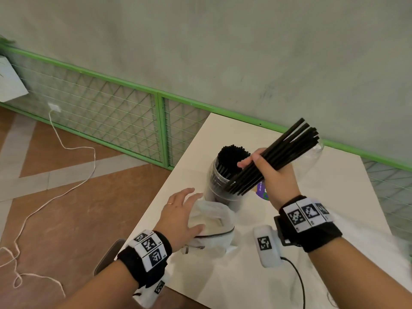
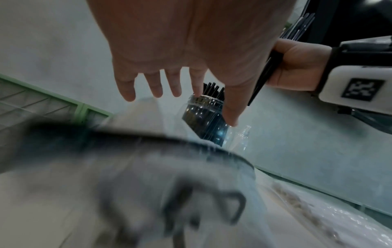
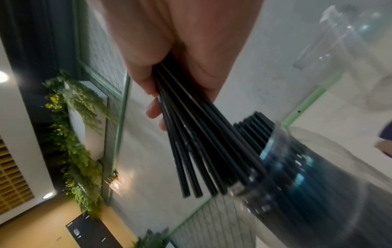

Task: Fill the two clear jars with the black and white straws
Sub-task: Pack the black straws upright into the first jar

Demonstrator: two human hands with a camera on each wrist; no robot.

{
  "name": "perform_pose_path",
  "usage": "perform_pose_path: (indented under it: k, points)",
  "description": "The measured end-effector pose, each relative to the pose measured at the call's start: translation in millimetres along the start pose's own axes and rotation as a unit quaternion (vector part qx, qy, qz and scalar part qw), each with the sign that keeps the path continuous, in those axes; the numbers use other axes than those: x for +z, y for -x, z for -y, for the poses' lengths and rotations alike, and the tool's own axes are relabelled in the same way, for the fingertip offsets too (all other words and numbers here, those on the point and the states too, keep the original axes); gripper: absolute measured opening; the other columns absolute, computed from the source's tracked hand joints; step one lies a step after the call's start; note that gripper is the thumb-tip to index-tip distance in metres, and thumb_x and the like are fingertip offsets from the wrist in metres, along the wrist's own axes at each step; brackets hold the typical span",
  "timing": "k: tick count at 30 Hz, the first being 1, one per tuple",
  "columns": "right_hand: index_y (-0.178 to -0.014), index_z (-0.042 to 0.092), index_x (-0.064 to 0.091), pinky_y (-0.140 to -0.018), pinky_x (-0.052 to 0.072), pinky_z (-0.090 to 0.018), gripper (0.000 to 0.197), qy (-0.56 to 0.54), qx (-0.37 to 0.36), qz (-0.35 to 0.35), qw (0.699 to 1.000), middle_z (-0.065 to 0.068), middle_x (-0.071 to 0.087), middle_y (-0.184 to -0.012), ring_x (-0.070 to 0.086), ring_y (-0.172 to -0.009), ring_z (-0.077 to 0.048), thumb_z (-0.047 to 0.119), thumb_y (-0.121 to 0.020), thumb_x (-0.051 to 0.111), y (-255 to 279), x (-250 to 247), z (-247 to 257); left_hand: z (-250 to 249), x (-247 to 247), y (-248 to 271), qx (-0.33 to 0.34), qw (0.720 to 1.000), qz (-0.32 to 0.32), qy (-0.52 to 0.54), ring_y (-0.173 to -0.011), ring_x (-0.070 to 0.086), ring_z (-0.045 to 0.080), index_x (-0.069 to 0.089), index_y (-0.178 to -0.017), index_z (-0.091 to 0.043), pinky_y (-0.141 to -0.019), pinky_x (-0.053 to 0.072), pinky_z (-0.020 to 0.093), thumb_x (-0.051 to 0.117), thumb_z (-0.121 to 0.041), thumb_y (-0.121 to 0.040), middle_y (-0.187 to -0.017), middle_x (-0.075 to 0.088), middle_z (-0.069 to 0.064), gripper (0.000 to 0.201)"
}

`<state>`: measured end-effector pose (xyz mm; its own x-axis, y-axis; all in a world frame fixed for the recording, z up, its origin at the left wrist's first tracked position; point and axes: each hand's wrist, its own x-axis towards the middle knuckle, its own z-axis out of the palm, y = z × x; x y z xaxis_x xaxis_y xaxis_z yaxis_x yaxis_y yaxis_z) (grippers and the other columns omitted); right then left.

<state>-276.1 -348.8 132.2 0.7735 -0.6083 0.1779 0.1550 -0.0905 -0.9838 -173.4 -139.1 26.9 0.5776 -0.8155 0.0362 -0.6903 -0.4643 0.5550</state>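
A clear jar [image 1: 219,175] [image 2: 203,117] [image 3: 307,176] stands on the white table [image 1: 334,219], packed with upright black straws. My right hand [image 1: 252,160] [image 3: 169,67] grips a slanted bundle of black straws [image 1: 281,152] [image 3: 191,142] just right of the jar's mouth, their lower ends against the jar's side. My left hand [image 1: 180,210] [image 2: 180,75], fingers spread and straight, rests on a whitish plastic bag [image 1: 214,228] [image 2: 148,167] with a dark rim in front of the jar. A second clear jar [image 1: 316,150] [image 3: 339,33] shows behind the bundle, partly hidden.
A small purple item [image 1: 262,190] lies on the table under my right wrist. The table's left edge [image 1: 169,195] runs close to the bag. A green mesh fence [image 1: 111,108] lines the wall, and a white cord [image 1: 66,148] trails over the floor.
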Motion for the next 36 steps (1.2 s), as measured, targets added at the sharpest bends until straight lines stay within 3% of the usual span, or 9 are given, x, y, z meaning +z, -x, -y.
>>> perform_pose_path:
  k: [5, 10, 16, 19, 21, 24, 26, 30, 36]
  points:
    - [-0.087, 0.007, 0.06, -0.088, 0.054, -0.046, 0.009, -0.003, 0.067, 0.044, 0.997, -0.019, 0.071, -0.089, 0.069, -0.089, -0.037, 0.005, -0.093, 0.054, -28, 5, 12, -19, -11, -32, 0.044, 0.999, -0.008, -0.029, -0.133, 0.022, 0.02, 0.029, -0.143, -0.029, -0.108, 0.029, 0.037, 0.045, -0.058, -0.074, -0.15, 0.023, -0.006, 0.076]
    - [-0.083, 0.006, 0.059, -0.079, 0.056, -0.038, 0.008, -0.003, 0.097, 0.025, 0.995, -0.015, 0.071, -0.082, 0.071, -0.078, -0.031, 0.002, -0.09, 0.056, -55, 12, 12, -36, -21, -63, 0.064, 0.992, -0.007, -0.109, -0.134, 0.022, 0.019, 0.027, -0.144, -0.028, -0.106, 0.032, 0.04, 0.056, -0.038, -0.085, -0.15, 0.025, -0.008, 0.067]
    - [-0.083, 0.005, 0.057, -0.084, 0.056, -0.047, 0.007, -0.005, 0.079, 0.016, 0.997, -0.012, 0.069, -0.072, 0.068, -0.073, -0.032, 0.003, -0.09, 0.057, -83, 16, 4, -41, -26, -70, 0.038, 0.977, 0.044, -0.203, -0.141, 0.015, 0.02, 0.02, -0.146, -0.032, -0.114, 0.013, 0.05, 0.049, -0.036, -0.088, -0.154, 0.016, -0.013, 0.064]
    - [-0.083, 0.004, 0.057, -0.084, 0.055, -0.048, 0.006, -0.001, 0.068, 0.017, 0.998, -0.014, 0.068, -0.073, 0.067, -0.074, -0.033, 0.004, -0.09, 0.058, -87, 17, -3, -43, -32, -70, 0.041, 0.975, 0.051, -0.212, -0.141, 0.017, 0.019, 0.019, -0.146, -0.033, -0.114, 0.009, 0.051, 0.047, -0.033, -0.089, -0.154, 0.016, -0.015, 0.064]
    - [-0.087, 0.002, 0.056, -0.083, 0.056, -0.043, 0.004, 0.022, 0.054, 0.031, 0.998, -0.015, 0.067, -0.075, 0.067, -0.075, -0.031, 0.003, -0.09, 0.057, -83, 16, -8, -44, -34, -71, 0.04, 0.975, 0.052, -0.21, -0.139, 0.021, 0.018, 0.02, -0.145, -0.033, -0.113, 0.009, 0.05, 0.047, -0.032, -0.088, -0.154, 0.016, -0.015, 0.064]
    - [-0.094, -0.003, 0.056, -0.075, 0.055, -0.026, 0.006, 0.05, 0.029, 0.039, 0.998, -0.019, 0.064, -0.079, 0.068, -0.074, -0.024, 0.003, -0.092, 0.056, -73, 13, -16, -44, -34, -69, 0.039, 0.975, 0.055, -0.213, -0.136, 0.027, 0.018, 0.02, -0.145, -0.034, -0.113, 0.011, 0.05, 0.048, -0.03, -0.087, -0.154, 0.017, -0.015, 0.064]
    - [-0.095, -0.007, 0.056, -0.075, 0.053, -0.022, 0.011, 0.057, 0.02, 0.037, 0.998, -0.023, 0.064, -0.081, 0.068, -0.076, -0.023, 0.004, -0.092, 0.056, -71, 10, -21, -45, -34, -69, 0.038, 0.975, 0.057, -0.211, -0.135, 0.029, 0.018, 0.021, -0.145, -0.034, -0.113, 0.012, 0.05, 0.048, -0.029, -0.086, -0.153, 0.017, -0.014, 0.065]
    - [-0.09, -0.003, 0.06, -0.088, 0.052, -0.035, 0.015, 0.117, 0.005, 0.07, 0.991, -0.018, 0.069, -0.084, 0.068, -0.086, -0.028, 0.012, -0.092, 0.058, -70, 7, -23, -46, -36, -71, 0.04, 0.976, 0.053, -0.209, -0.132, 0.034, 0.018, 0.024, -0.144, -0.033, -0.113, 0.013, 0.05, 0.048, -0.027, -0.085, -0.152, 0.021, -0.014, 0.064]
    - [-0.082, 0.017, 0.07, -0.095, 0.048, -0.046, 0.006, 0.191, 0.037, 0.082, 0.977, -0.001, 0.072, -0.091, 0.065, -0.093, -0.016, 0.023, -0.081, 0.071, -60, 7, -32, -46, -37, -73, 0.036, 0.976, 0.062, -0.205, -0.129, 0.037, 0.02, 0.026, -0.143, -0.033, -0.112, 0.016, 0.05, 0.048, -0.027, -0.085, -0.15, 0.023, -0.014, 0.063]
